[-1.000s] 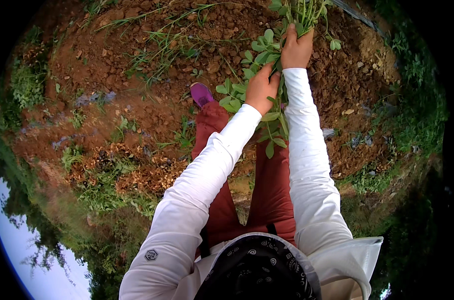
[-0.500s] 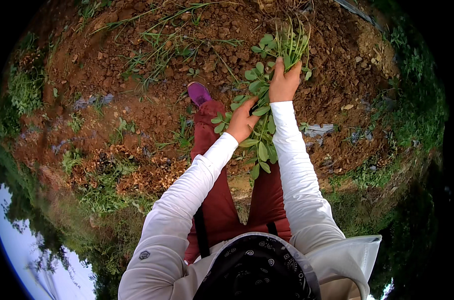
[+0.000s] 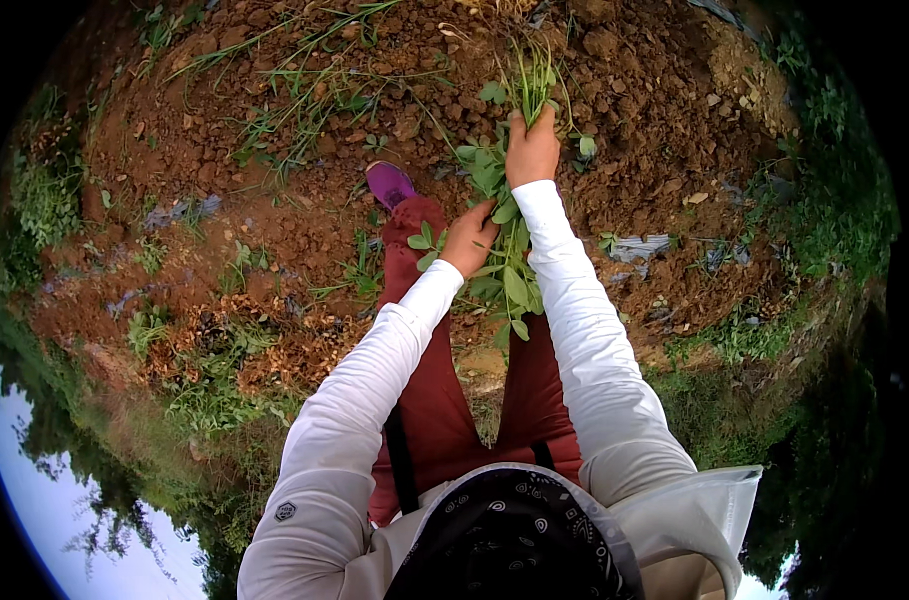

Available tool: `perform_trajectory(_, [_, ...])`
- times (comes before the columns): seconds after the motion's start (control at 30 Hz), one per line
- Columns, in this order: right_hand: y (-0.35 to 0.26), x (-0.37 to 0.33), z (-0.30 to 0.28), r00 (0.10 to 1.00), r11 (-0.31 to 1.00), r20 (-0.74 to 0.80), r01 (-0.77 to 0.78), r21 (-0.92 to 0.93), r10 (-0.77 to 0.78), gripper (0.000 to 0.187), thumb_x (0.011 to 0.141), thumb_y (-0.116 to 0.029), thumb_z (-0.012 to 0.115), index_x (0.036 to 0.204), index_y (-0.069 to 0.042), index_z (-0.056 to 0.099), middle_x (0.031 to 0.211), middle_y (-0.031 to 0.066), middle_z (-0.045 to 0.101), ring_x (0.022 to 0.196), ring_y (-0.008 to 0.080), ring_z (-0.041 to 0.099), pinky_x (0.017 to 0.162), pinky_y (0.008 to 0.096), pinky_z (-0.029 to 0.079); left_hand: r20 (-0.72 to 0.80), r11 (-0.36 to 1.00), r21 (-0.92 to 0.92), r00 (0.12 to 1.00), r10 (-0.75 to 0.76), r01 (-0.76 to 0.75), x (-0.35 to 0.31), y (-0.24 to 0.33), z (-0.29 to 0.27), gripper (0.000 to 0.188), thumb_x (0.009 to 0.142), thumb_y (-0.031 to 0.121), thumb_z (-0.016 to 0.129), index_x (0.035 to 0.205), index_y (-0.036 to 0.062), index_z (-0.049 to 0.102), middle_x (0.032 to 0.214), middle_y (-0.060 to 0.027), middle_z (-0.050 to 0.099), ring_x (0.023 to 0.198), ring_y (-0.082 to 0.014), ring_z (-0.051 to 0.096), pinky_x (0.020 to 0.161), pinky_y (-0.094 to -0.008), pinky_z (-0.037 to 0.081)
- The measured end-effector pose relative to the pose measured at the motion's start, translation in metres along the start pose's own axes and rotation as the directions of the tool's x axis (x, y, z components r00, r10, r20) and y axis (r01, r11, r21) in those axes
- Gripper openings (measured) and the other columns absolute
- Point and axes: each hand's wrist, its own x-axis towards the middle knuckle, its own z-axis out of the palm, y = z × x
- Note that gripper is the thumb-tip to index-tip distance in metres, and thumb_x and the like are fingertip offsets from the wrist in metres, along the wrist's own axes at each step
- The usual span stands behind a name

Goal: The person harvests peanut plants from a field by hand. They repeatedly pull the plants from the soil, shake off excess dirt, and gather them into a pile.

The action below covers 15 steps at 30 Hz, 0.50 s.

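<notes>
A bunch of leafy green peanut plant, with small oval leaflets, stretches between my two hands in front of my legs. My right hand is closed around its stems, whose thin pale ends stick up past the fist over the soil. Lower and to the left, my left hand wraps the leafy part, its fingertips partly hidden by leaves. Foliage hangs below both hands, over the gap between my red trouser legs.
Brown, cloddy soil lies all around, with uprooted grass at the far left. Torn plastic sheeting shows at the right. A heap of withered plants is at the left. My purple shoe stands on the soil.
My right hand has moved left and slightly up with the stems. My left hand has shifted a little left, and the bunch has swung left with them.
</notes>
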Motion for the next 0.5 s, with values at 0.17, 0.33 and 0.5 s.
perform_trajectory(0.17, [0.002, 0.005, 0.018, 0.997, 0.991, 0.0, 0.079, -0.108, -0.08, 0.032, 0.091, -0.014, 0.051, 0.117, 0.002, 0.039, 0.09, 0.0284, 0.062, 0.077, 0.0436, 0.061, 0.064, 0.0481, 0.047, -0.066, 0.997, -0.033, 0.995, -0.073, 0.071, 0.012, -0.002, 0.0, 0.043, 0.089, 0.019, 0.05, 0.128, -0.0005, 0.048, 0.118, -0.0179, 0.059, 0.108, -0.0278, 0.057, 0.092, -0.0338, 0.041])
perform_trajectory(0.33, [0.08, 0.048, 0.069, 0.888, 0.858, 0.313, -0.154, -0.49, 0.338, 0.038, 0.091, -0.024, 0.052, 0.115, 0.003, 0.042, 0.092, 0.0279, 0.063, 0.086, 0.0426, 0.061, 0.074, 0.047, 0.051, 0.202, 0.867, -0.361, 0.936, -0.289, 0.345, 0.024, -0.038, 0.001, 0.039, 0.094, 0.017, 0.048, 0.127, -0.0038, 0.047, 0.107, -0.0109, 0.061, 0.093, -0.0193, 0.059, 0.084, -0.0285, 0.044])
perform_trajectory(0.5, [0.04, -0.008, 0.036, 0.983, 0.986, 0.176, -0.023, -0.163, 0.052, 0.032, 0.091, -0.022, 0.051, 0.111, 0.002, 0.042, 0.087, 0.0275, 0.063, 0.08, 0.0449, 0.06, 0.071, 0.0502, 0.048, -0.06, 0.805, -0.517, 0.926, -0.374, 0.291, 0.026, -0.046, -0.031, 0.035, 0.093, 0.017, 0.051, 0.124, 0.0012, 0.05, 0.103, -0.0066, 0.063, 0.083, -0.0139, 0.06, 0.078, -0.0263, 0.045])
